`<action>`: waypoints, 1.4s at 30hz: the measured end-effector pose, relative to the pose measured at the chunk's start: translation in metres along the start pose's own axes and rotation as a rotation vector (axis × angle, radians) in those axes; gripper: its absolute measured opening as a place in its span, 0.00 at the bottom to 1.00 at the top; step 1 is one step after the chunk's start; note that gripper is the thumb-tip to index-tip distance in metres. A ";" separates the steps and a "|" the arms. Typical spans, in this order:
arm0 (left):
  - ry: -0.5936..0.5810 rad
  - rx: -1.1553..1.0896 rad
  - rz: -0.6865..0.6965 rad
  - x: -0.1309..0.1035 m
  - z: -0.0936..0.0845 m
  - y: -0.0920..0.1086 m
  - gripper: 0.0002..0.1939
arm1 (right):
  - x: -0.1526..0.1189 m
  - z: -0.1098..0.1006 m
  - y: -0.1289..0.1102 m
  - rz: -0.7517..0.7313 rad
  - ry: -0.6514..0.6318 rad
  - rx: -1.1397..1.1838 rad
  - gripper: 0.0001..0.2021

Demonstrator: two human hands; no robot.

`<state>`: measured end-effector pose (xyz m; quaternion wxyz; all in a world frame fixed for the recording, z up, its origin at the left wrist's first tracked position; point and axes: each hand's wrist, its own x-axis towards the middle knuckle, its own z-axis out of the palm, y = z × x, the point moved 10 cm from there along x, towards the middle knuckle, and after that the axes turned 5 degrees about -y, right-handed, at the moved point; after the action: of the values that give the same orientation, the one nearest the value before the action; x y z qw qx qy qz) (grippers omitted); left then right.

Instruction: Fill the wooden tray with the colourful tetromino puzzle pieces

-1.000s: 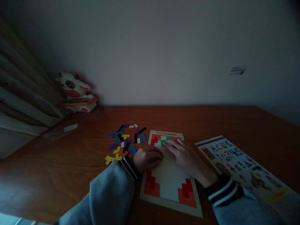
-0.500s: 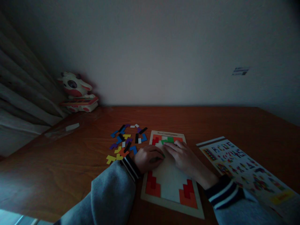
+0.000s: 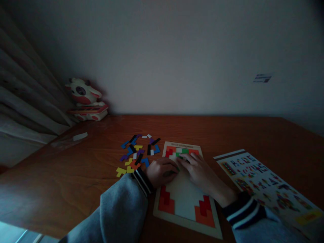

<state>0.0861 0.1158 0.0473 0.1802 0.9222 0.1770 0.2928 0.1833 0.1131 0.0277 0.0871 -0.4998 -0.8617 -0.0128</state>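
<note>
A wooden puzzle board [image 3: 188, 221] lies on the table in front of me, red and orange pieces [image 3: 205, 211] fitted into its corners. My right hand [image 3: 199, 173] reaches over the upper part with fingers stretched out, its fingertips at the green pieces [image 3: 184, 152] near the top edge. My left hand [image 3: 162, 171] rests across the board's left side. Its thumb and fingers are pinched together, and a small bit of green shows at the tips, mostly hidden.
Loose yellow, blue, black, purple, white and orange pieces [image 3: 138, 147] lie left of the board. A printed pattern sheet [image 3: 268, 189] lies at the right. A cow-shaped toy keyboard [image 3: 87, 101] stands at the back left by the curtain [image 3: 22, 94], near a clear plastic bag [image 3: 65, 141].
My right fingers have shifted slightly on the board, showing more of the green pieces near the top. The left hand keeps its pinch. The whole view has moved a little.
</note>
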 end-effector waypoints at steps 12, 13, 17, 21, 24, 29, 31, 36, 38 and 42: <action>0.004 -0.005 0.010 0.000 0.000 0.000 0.05 | 0.002 0.007 0.005 0.030 -0.005 0.010 0.31; 0.001 -0.005 0.008 0.000 0.000 0.000 0.05 | 0.002 0.008 0.007 0.036 0.003 0.011 0.32; -0.013 0.003 0.015 0.001 0.001 0.001 0.06 | 0.005 0.015 0.012 0.054 0.001 0.043 0.34; -0.012 0.008 0.007 0.000 0.000 0.001 0.05 | 0.005 0.010 0.015 0.073 -0.002 0.078 0.36; -0.008 0.011 0.006 -0.001 0.000 0.001 0.05 | 0.002 0.002 0.019 0.103 0.003 0.073 0.36; -0.001 0.014 0.012 -0.001 0.000 0.000 0.05 | -0.005 -0.004 0.022 0.136 -0.005 0.055 0.32; -0.005 0.015 0.006 -0.001 0.001 0.000 0.05 | -0.005 -0.003 0.022 0.137 -0.021 0.062 0.32; -0.013 0.016 0.006 0.000 0.000 0.000 0.05 | -0.004 -0.003 0.024 0.149 -0.021 0.092 0.32; -0.012 0.010 0.015 0.000 0.000 0.001 0.05 | -0.005 -0.006 0.026 0.157 0.015 0.133 0.33; 0.001 -0.011 0.022 -0.002 0.001 0.001 0.05 | -0.011 -0.024 0.036 0.181 0.201 0.298 0.28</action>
<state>0.0854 0.1140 0.0465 0.1819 0.9229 0.1653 0.2962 0.2233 0.1192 0.0468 0.2464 -0.5531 -0.7925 0.0731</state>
